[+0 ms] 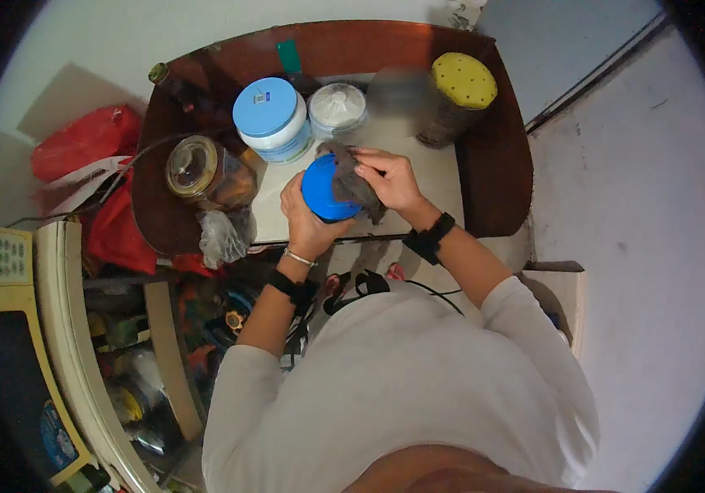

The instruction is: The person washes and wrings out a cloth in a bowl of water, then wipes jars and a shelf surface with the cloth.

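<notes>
My left hand (313, 225) is wrapped round the side of a jar with a blue lid (319, 187), held above the front edge of the shelf. A crumpled grey-brown cloth (354, 187) lies over the right part of the lid. Fingers of my right hand (391, 179) press the cloth against the lid from the right. Just behind the jar stand a white tub with a light blue lid (266, 108) and a clear jar with a white lid (338, 108). The jar's lower body is mostly hidden by my left hand.
A brown raised rim (352, 39) encloses the white shelf top (439, 185). A container with a yellow dotted lid (463, 80), a glass jar (196, 168), a dark bottle (173, 89) and a plastic bag (222, 240) surround the work area. A yellowed microwave (7, 329) stands at left.
</notes>
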Action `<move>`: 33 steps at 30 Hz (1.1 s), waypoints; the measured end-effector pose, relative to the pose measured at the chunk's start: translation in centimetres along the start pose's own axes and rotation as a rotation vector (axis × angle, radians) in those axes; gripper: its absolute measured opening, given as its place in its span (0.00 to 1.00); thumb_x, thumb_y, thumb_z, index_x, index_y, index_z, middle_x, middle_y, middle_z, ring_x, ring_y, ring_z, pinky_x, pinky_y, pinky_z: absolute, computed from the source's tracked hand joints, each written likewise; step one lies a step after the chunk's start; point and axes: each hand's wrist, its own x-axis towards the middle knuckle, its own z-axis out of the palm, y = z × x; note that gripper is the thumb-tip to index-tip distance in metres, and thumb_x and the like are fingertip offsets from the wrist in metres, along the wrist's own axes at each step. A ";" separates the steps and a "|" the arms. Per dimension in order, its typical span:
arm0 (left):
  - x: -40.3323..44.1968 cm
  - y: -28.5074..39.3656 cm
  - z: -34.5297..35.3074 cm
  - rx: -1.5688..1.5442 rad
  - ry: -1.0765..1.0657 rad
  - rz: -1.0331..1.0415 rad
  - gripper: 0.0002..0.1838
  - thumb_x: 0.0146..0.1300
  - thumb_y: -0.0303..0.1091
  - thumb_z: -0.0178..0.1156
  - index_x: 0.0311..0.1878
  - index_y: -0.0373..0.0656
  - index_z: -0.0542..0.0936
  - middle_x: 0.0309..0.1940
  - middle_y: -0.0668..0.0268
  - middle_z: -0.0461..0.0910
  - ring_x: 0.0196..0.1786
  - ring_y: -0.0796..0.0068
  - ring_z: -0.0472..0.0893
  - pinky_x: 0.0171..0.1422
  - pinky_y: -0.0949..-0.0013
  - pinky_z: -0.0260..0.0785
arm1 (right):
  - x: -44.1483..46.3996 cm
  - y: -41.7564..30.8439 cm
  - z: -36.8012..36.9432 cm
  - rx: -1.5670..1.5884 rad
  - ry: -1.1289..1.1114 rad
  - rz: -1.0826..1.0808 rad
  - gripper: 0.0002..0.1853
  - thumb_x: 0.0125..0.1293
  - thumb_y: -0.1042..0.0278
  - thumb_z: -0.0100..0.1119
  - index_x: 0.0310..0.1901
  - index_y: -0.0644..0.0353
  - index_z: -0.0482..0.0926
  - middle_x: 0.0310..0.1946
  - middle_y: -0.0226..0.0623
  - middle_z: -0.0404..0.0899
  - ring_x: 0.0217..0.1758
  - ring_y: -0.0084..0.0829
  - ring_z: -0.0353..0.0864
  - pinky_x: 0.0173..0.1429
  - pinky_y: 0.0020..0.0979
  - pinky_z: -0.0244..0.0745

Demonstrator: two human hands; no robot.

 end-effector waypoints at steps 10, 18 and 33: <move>3.6 5.6 -3.4 0.262 -0.201 0.272 0.57 0.28 0.48 0.75 0.64 0.38 0.56 0.61 0.51 0.58 0.65 0.47 0.55 0.67 0.48 0.46 | -2.0 2.8 -3.0 1.005 0.364 0.724 0.13 0.65 0.64 0.50 0.43 0.67 0.74 0.38 0.37 0.78 0.38 0.30 0.77 0.45 0.32 0.74; 4.9 5.8 -0.8 0.373 -0.358 0.329 0.36 0.36 0.50 0.70 0.51 0.47 0.74 0.51 0.65 0.70 0.59 0.59 0.65 0.65 0.40 0.45 | -3.3 1.7 -3.3 1.090 0.369 0.720 0.12 0.65 0.65 0.50 0.40 0.68 0.74 0.35 0.38 0.78 0.34 0.33 0.79 0.41 0.34 0.75; 3.5 2.1 -0.3 -0.005 0.075 0.193 0.17 0.43 0.35 0.65 0.32 0.40 0.68 0.44 0.54 0.69 0.49 0.54 0.67 0.56 0.56 0.59 | -2.7 -2.5 -2.2 0.901 0.429 0.565 0.08 0.63 0.70 0.53 0.35 0.67 0.76 0.33 0.31 0.77 0.34 0.21 0.74 0.39 0.24 0.70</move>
